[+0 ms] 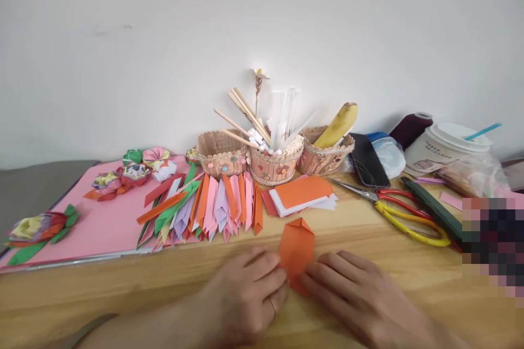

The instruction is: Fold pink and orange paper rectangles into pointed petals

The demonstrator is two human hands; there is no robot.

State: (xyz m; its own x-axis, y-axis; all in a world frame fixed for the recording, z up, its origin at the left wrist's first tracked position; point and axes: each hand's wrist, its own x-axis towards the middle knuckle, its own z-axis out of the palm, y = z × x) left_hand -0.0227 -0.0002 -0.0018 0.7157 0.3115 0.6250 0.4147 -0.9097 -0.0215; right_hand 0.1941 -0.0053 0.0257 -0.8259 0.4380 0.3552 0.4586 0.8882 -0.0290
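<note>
An orange sheet of paper (296, 245) lies on the wooden table, its two far corners folded in to a blunt point. My left hand (249, 289) grips the paper's near left edge with its fingers bent and close together; a ring shows on one finger. From the other side, the fingers of my right hand (352, 289) press together on the lower right edge. Both thumbs are mostly hidden, and the hands cover the near corners. Just beyond lie a stack of orange, white and red paper rectangles (305, 191) and a row of folded paper strips (221, 207).
Three small baskets (276, 166) stand against the wall with sticks, clear tubes and a banana (338, 125). To the right lie scissors (376, 196), a phone (369, 161) and a lidded cup (446, 147). Folded paper flowers (137, 174) rest on pink paper (102, 223) at the left.
</note>
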